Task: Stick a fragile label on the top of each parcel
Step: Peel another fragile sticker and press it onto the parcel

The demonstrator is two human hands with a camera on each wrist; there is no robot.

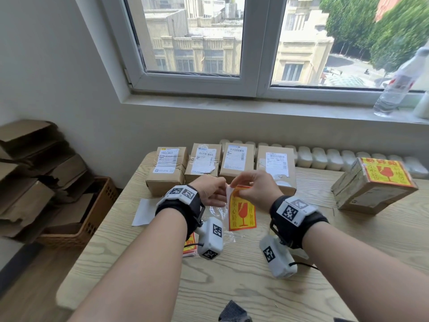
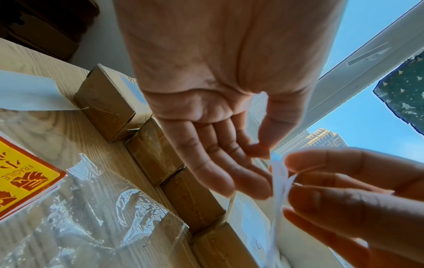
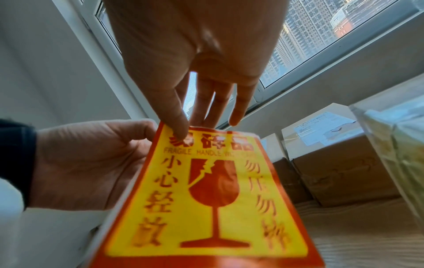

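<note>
A yellow and red fragile label (image 1: 242, 211) hangs above the table between both hands. My left hand (image 1: 212, 194) pinches the white backing (image 2: 276, 174) at the label's top corner. My right hand (image 1: 253, 189) pinches the top edge of the label (image 3: 206, 199), thumb on its printed face. Several brown parcels (image 1: 238, 162) with white shipping slips stand in a row just beyond the hands. One more parcel (image 1: 376, 184) at the right carries a fragile label on its top. A stack of labels (image 1: 189, 246) lies under my left wrist.
A loose white backing sheet (image 1: 145, 211) and crumpled clear wrap (image 2: 103, 217) lie on the wooden table (image 1: 232, 287). A basket (image 1: 92, 224) with flattened cardboard stands on the floor at the left. A plastic bottle (image 1: 399, 84) stands on the window sill.
</note>
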